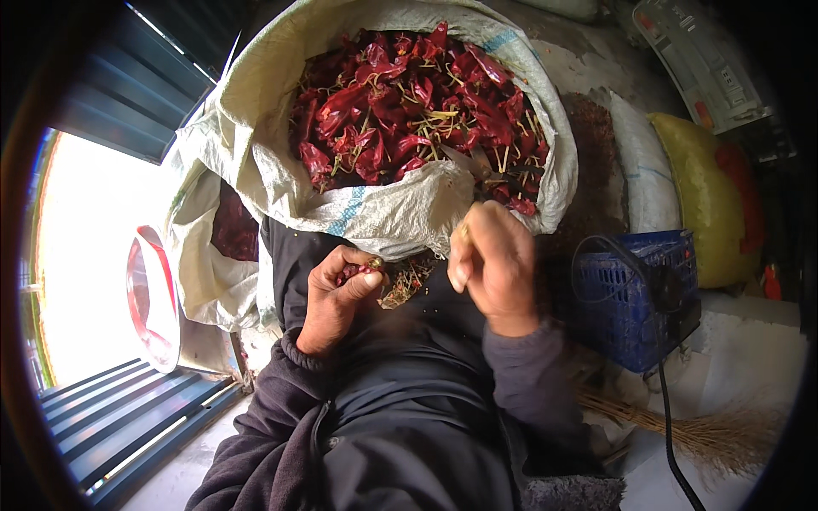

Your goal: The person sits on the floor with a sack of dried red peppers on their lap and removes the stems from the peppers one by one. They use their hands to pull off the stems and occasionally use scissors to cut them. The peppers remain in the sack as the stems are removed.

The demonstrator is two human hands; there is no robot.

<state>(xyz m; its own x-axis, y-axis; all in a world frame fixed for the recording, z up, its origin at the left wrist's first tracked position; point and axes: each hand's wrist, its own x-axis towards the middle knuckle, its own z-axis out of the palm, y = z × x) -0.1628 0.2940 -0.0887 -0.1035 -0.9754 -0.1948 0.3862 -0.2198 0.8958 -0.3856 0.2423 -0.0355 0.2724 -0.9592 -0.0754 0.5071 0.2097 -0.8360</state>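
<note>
Our left hand [336, 294] with fingers clamped on dried red chillies [362, 271] over our lap, our right hand [494, 260] with fingers together around scissors [469, 162], near the far open woven sack [256, 145] of chillies, blue basket [635, 302] right.

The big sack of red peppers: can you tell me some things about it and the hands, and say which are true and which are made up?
1. The white sack is full of dried red peppers. True.
2. The left hand holds a red pepper. True.
3. The basket beside the person is green. False: it is blue.
4. The right hand rests flat on the floor. False: it is raised by the sack's edge, fingers curled.
5. A straw broom lies on the floor at the right. True.
</note>
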